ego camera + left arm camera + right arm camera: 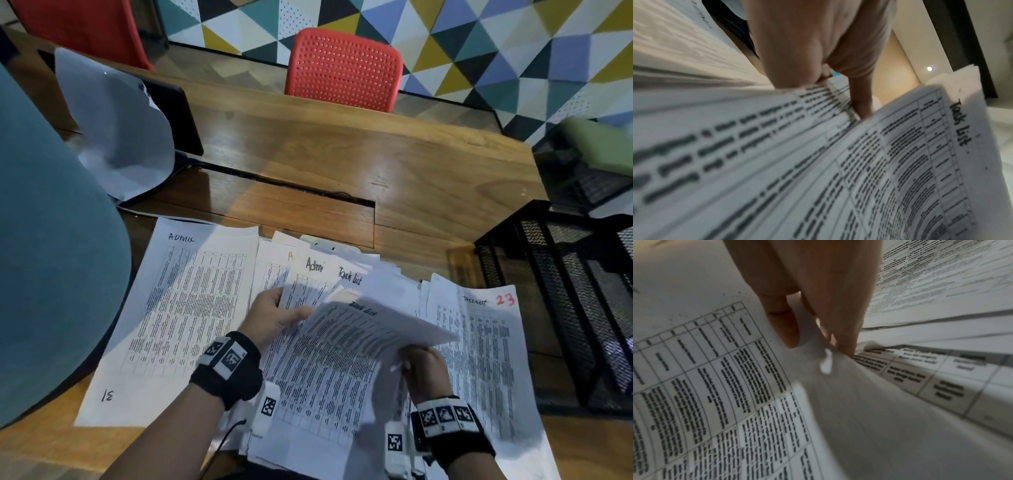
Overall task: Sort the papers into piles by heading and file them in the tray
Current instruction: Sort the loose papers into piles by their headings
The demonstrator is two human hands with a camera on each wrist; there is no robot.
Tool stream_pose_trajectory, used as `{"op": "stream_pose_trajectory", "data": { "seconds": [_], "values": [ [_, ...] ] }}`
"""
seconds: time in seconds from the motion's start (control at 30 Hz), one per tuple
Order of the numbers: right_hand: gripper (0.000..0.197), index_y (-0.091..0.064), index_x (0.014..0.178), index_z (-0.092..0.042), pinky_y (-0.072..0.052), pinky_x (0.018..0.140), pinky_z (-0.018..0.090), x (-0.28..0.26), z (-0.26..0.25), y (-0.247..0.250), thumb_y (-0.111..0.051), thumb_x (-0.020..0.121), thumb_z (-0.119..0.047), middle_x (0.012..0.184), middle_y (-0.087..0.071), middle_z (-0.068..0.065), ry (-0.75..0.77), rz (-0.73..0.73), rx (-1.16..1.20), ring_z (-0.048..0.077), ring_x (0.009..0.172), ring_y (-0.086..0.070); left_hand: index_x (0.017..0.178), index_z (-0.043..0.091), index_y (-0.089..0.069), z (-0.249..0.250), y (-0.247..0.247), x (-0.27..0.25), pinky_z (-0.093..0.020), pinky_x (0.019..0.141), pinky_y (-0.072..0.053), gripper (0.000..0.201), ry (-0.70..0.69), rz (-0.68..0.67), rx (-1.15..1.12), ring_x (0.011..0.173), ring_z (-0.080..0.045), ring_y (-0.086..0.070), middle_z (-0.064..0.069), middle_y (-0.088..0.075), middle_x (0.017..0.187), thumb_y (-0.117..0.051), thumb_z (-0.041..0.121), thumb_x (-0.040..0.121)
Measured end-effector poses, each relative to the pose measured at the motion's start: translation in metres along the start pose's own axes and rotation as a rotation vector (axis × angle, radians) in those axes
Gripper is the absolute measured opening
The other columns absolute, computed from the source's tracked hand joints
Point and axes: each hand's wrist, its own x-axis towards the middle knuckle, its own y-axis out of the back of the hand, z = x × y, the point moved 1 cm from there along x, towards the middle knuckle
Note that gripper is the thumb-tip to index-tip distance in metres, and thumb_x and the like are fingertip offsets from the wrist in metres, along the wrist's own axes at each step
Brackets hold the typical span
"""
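Three groups of printed sheets lie on the wooden table (342, 154). A sheet headed ADMIN (178, 308) is at the left, and one headed TASKLIST with a red 23 (479, 342) is at the right. Between them is a fanned middle stack (318, 274) showing Admin and Task list headings. My left hand (291, 308) grips the sheets of this stack at their left edge, thumb on top (861, 104). My right hand (411, 356) pinches the near edge of a Task List sheet (359, 329), lifted and curled above the stack (812, 337). The black mesh tray (565, 291) stands at the right.
A large teal rounded shape (51, 257) crowds the left edge. A dark monitor draped with white paper (120, 130) stands at the back left. A cable slot (274, 185) crosses the table. Behind it is a red chair (342, 68), and more mesh shelving (589, 171) at the far right.
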Motion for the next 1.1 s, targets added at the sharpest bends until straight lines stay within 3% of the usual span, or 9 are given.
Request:
{"op": "stream_pose_trajectory", "data": {
  "seconds": [0.13,0.23,0.43,0.53,0.6,0.67,0.8,0.9,1.1],
  "values": [
    [0.025,-0.055,0.072,-0.01,-0.048,0.055,0.023,0.005,0.004,0.003,-0.054,0.085,0.012,0.07,-0.055,0.008,0.0,0.017,-0.026,0.017,0.062,-0.052,0.109,0.017,-0.074,0.01,-0.001,-0.005,-0.038,0.097,-0.046,0.042,0.048,0.074,-0.012,0.103,-0.01,-0.066,0.002,-0.076,0.108,-0.054,0.051,0.094],
    [0.025,-0.054,0.075,-0.011,-0.047,0.045,0.01,0.007,0.009,0.005,-0.054,0.084,0.013,0.071,-0.056,0.007,0.043,0.045,-0.028,0.016,0.063,-0.053,0.142,0.017,-0.049,0.008,0.003,0.0,-0.049,0.117,-0.023,0.056,0.094,0.199,-0.039,0.143,-0.025,-0.037,-0.006,-0.045,0.152,-0.047,0.053,0.098],
    [0.025,-0.056,0.077,-0.012,-0.051,0.053,0.015,0.007,0.01,0.004,-0.052,0.084,0.012,0.066,-0.066,0.003,0.039,-0.021,-0.022,0.013,0.063,-0.061,0.148,0.018,-0.041,0.012,0.0,-0.004,-0.05,0.117,-0.022,0.066,0.096,0.141,0.02,0.146,-0.026,-0.033,-0.004,-0.038,0.156,-0.051,0.056,0.095],
    [0.019,-0.066,0.095,0.001,-0.054,0.08,0.04,-0.001,0.005,-0.003,-0.054,0.085,0.01,0.092,-0.072,0.018,0.023,-0.234,0.082,0.033,0.087,-0.065,0.137,0.016,-0.05,0.002,0.004,0.001,-0.05,0.099,-0.052,0.069,0.129,0.096,0.131,0.118,-0.024,-0.064,-0.012,-0.06,0.136,-0.07,0.054,0.083],
    [0.018,-0.068,0.103,-0.006,-0.052,0.087,0.048,-0.009,0.002,-0.006,-0.058,0.09,0.001,0.099,-0.074,0.014,0.075,-0.302,-0.017,0.033,0.095,-0.067,0.123,0.012,-0.054,-0.003,0.005,0.003,-0.04,0.083,-0.061,0.047,0.134,0.1,0.165,0.096,-0.017,-0.073,-0.013,-0.069,0.117,-0.07,0.038,0.088],
    [0.017,-0.069,0.104,-0.01,-0.051,0.088,0.049,-0.013,-0.003,-0.001,-0.058,0.092,-0.004,0.1,-0.074,0.012,0.137,-0.289,-0.053,0.033,0.096,-0.067,0.129,0.011,-0.053,-0.001,0.004,-0.002,-0.048,0.101,-0.051,0.052,0.131,0.115,0.231,0.116,-0.025,-0.065,-0.015,-0.063,0.129,-0.069,0.038,0.088],
    [0.007,-0.062,0.087,-0.005,-0.047,0.064,0.027,-0.01,-0.035,0.042,-0.06,0.091,-0.01,0.069,-0.064,0.003,0.269,-0.046,-0.02,0.013,0.065,-0.059,0.152,0.004,-0.025,-0.007,0.005,-0.004,-0.05,0.115,-0.03,0.079,0.146,0.204,0.322,0.144,-0.034,-0.033,-0.015,-0.033,0.155,-0.068,0.029,0.091],
    [0.02,-0.057,0.097,0.005,-0.045,0.057,0.024,0.006,-0.053,0.095,-0.062,0.091,-0.014,0.081,-0.06,0.017,0.313,0.127,-0.137,0.02,0.066,-0.054,0.15,0.008,-0.032,-0.011,0.006,-0.004,-0.052,0.114,-0.036,0.093,0.153,0.161,0.437,0.141,-0.033,-0.04,-0.014,-0.035,0.156,-0.078,0.043,0.076],
    [0.022,-0.054,0.085,-0.005,-0.037,0.071,0.038,0.039,-0.073,0.147,-0.055,0.082,-0.026,0.094,-0.063,0.03,0.234,0.374,-0.664,0.041,0.085,-0.058,0.138,0.015,-0.047,-0.014,0.006,-0.004,-0.049,0.105,-0.047,0.067,0.142,0.162,0.449,0.119,-0.027,-0.059,-0.006,-0.06,0.134,-0.08,0.019,0.079]
  ]
}}
